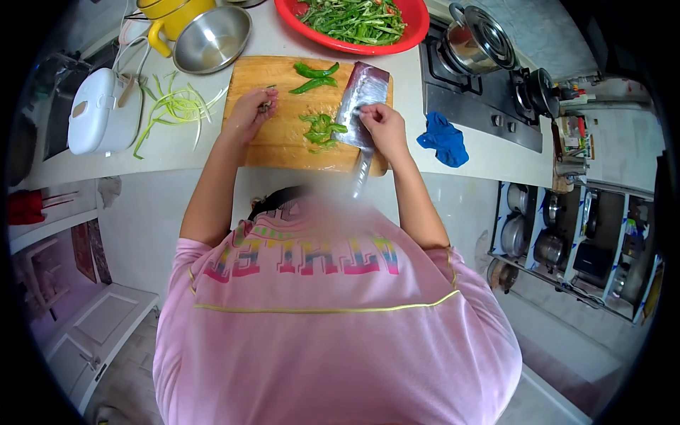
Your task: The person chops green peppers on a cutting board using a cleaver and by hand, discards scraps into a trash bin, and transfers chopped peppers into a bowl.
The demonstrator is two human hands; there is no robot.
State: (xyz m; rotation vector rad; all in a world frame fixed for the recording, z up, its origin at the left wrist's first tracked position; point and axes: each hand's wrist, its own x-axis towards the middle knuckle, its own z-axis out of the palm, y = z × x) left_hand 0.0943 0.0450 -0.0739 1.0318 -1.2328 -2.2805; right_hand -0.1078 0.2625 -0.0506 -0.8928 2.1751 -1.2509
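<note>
A wooden cutting board [283, 145] lies on the counter. My left hand [251, 115] is closed over its left side, around something small and dark that I cannot make out. My right hand [384, 129] is pinched at the cleaver's blade; what its fingertips hold, if anything, is too small to name. The cleaver [364, 95] lies flat on the board's right side, its handle past the near edge. Green pepper pieces [314, 84] rest at the top of the board, and cut pepper slices [322, 129] form a small pile left of the blade.
Beyond the board are a red basin [418, 41] of cut greens and a metal bowl [212, 41]. Green stalks [173, 110] and a white appliance [103, 117] stand left. A blue cloth [443, 139] lies right, beside a stove [482, 117] with a pot [478, 44].
</note>
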